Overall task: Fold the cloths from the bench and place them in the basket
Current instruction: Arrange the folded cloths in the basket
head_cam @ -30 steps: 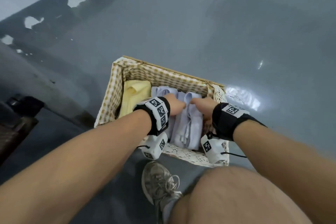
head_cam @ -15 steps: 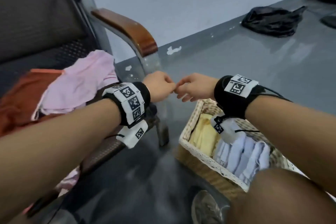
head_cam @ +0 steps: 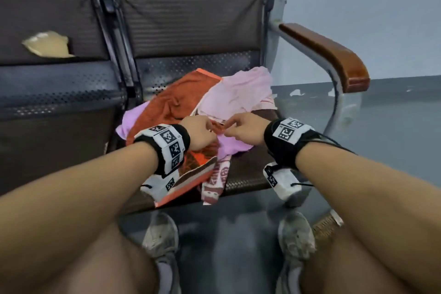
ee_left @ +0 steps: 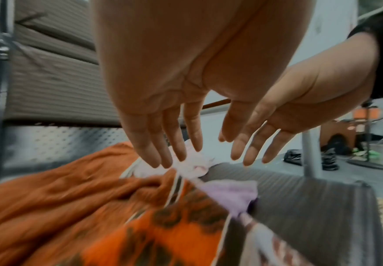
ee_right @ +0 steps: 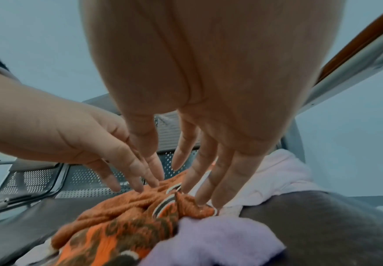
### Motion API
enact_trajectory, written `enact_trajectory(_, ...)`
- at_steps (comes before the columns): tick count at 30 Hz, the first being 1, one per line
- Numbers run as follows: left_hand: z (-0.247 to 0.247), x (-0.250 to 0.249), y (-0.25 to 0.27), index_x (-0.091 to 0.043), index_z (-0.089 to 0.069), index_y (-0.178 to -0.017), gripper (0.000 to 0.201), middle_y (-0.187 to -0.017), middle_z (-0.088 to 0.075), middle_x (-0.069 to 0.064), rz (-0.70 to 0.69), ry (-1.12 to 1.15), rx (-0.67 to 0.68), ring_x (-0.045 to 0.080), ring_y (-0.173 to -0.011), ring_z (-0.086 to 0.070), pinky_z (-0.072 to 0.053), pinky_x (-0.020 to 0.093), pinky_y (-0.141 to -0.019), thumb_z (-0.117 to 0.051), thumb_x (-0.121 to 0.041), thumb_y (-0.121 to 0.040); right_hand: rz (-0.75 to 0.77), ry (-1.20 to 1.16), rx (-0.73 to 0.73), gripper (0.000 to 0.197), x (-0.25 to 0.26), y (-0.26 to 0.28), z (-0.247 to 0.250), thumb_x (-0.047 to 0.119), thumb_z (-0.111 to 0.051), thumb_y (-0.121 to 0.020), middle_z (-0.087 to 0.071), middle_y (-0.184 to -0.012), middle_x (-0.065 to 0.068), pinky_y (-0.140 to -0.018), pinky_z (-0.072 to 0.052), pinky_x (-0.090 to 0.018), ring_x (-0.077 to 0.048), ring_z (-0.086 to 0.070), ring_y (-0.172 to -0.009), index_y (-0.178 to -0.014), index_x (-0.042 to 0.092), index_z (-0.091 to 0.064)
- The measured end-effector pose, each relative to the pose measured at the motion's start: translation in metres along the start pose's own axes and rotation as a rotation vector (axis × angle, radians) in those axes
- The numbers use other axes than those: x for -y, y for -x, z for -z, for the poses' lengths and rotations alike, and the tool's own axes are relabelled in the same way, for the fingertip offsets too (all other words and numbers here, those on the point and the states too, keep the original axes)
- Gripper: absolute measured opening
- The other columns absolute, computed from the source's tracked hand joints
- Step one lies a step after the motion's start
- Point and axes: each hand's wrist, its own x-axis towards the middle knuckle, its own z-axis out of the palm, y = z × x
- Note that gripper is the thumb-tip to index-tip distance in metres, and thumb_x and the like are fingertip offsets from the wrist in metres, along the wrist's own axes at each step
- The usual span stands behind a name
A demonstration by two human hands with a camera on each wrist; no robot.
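A heap of cloths lies on the bench seat [head_cam: 248, 174]: a rust-orange cloth [head_cam: 171, 105], a pale pink cloth [head_cam: 236, 93], a lilac cloth [head_cam: 230, 147] and an orange patterned towel [head_cam: 200, 162] hanging over the front edge. My left hand [head_cam: 202, 132] and right hand [head_cam: 242, 127] are side by side over the middle of the heap. In the wrist views both have straight fingers pointing down. The left fingers [ee_left: 163, 153] hover just above the pink cloth [ee_left: 194, 165]. The right fingertips [ee_right: 201, 187] touch the orange towel [ee_right: 140, 203]. Neither hand holds anything.
A wooden armrest [head_cam: 327, 52] on a metal frame bounds the seat on the right. A corner of the wicker basket [head_cam: 325, 224] shows on the floor by my right shoe [head_cam: 296, 234]. A second seat [head_cam: 57, 93] is to the left.
My hands left the folded cloths in the basket and swung left to the bench. They were loosely curled in mid-air; now the fingers are stretched down onto the heap.
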Motion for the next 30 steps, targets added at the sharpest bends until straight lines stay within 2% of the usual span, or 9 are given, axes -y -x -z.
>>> enact_trajectory(4,-0.023,0.035,-0.007,-0.011,-0.058,-0.127,0.057,-0.125,-0.064,0.016,0.150,-0.088,0.031,0.035,-0.111,-0.062,-0.052,0.037,-0.092,-0.069,-0.042,-0.081,-0.037,0.078,0.029,0.029,-0.007,-0.019,-0.024,0.026,-0.061,-0.093,-0.066,-0.125,-0.011,-0.100,-0.046,-0.033,-0.025,-0.060,-0.113,-0.118,0.014,-0.070)
enact_trajectory(8,-0.032,0.050,-0.011,-0.013,-0.069,-0.103,0.031,-0.109,-0.070,0.013,0.171,-0.169,0.039,0.035,-0.099,-0.066,-0.051,0.032,-0.079,-0.065,-0.040,-0.089,-0.013,0.152,0.130,0.027,-0.011,-0.032,-0.034,0.030,-0.062,-0.092,-0.065,-0.128,-0.007,-0.099,-0.047,-0.032,-0.023,-0.060,-0.114,-0.115,0.018,-0.071)
enact_trajectory(12,-0.021,0.048,-0.016,-0.024,-0.077,-0.094,0.019,-0.099,-0.075,0.003,0.127,-0.019,-0.098,0.026,-0.094,-0.068,-0.054,0.033,-0.084,-0.059,-0.031,-0.095,0.019,0.077,0.079,0.029,-0.008,-0.043,-0.035,0.035,-0.064,-0.090,-0.068,-0.108,-0.005,-0.088,-0.047,-0.031,-0.019,-0.061,-0.097,-0.110,0.015,-0.070)
enact_trajectory(16,-0.018,0.035,-0.020,-0.020,-0.074,-0.091,0.017,-0.091,-0.074,0.001,0.102,0.145,-0.141,0.023,-0.087,-0.068,-0.053,0.029,-0.076,-0.059,-0.026,-0.091,-0.084,-0.269,-0.021,0.052,-0.002,-0.060,-0.038,0.037,-0.073,-0.083,-0.067,-0.111,-0.011,-0.094,-0.053,-0.046,-0.027,-0.065,-0.100,-0.121,0.005,-0.059)
enact_trajectory(19,-0.024,0.033,-0.021,-0.024,-0.065,-0.103,0.018,-0.101,-0.065,-0.002,0.096,0.230,-0.032,0.022,-0.097,-0.063,-0.044,0.025,-0.076,-0.061,-0.017,-0.086,-0.219,-0.476,0.047,0.019,0.005,-0.069,-0.048,0.021,-0.075,-0.084,-0.061,-0.079,-0.010,-0.077,-0.058,-0.039,-0.021,-0.061,-0.071,-0.085,0.009,-0.061)
enact_trajectory(21,-0.023,0.037,-0.023,-0.021,-0.057,-0.105,0.022,-0.102,-0.066,0.001,0.123,0.300,-0.060,0.023,-0.095,-0.063,-0.047,0.029,-0.076,-0.063,-0.016,-0.084,-0.294,-0.559,0.060,0.020,0.012,-0.069,-0.049,0.011,-0.074,-0.083,-0.051,-0.064,-0.006,-0.060,-0.049,-0.030,-0.016,-0.051,-0.059,-0.071,0.012,-0.058)
enact_trajectory(26,-0.015,0.053,-0.029,-0.028,-0.040,-0.141,0.078,-0.118,-0.057,0.013,0.096,0.194,-0.162,0.032,-0.111,-0.057,-0.047,0.034,-0.096,-0.075,-0.029,-0.071,-0.195,-0.865,-0.081,0.014,0.036,-0.052,-0.022,0.009,-0.059,-0.065,-0.060,-0.073,-0.014,-0.065,-0.047,-0.042,-0.026,-0.055,-0.066,-0.072,0.001,-0.069)
enact_trajectory(28,-0.011,0.059,-0.029,-0.035,-0.047,-0.135,0.067,-0.123,-0.048,0.015,0.112,0.048,-0.200,0.037,-0.116,-0.051,-0.044,0.042,-0.103,-0.074,-0.039,-0.073,-0.109,-1.071,-0.119,0.016,0.037,-0.044,-0.007,0.012,-0.052,-0.057,-0.061,-0.072,-0.009,-0.077,-0.050,-0.042,-0.026,-0.057,-0.075,-0.060,0.009,-0.067)
enact_trajectory(30,-0.009,0.058,-0.031,-0.025,-0.058,-0.118,0.037,-0.119,-0.054,0.018,0.094,-0.006,-0.277,0.039,-0.112,-0.053,-0.046,0.043,-0.098,-0.065,-0.037,-0.083,-0.075,-1.227,-0.221,0.014,0.029,-0.038,0.009,0.011,-0.049,-0.060,-0.056,-0.063,-0.002,-0.070,-0.048,-0.033,-0.020,-0.056,-0.065,-0.053,0.014,-0.061)
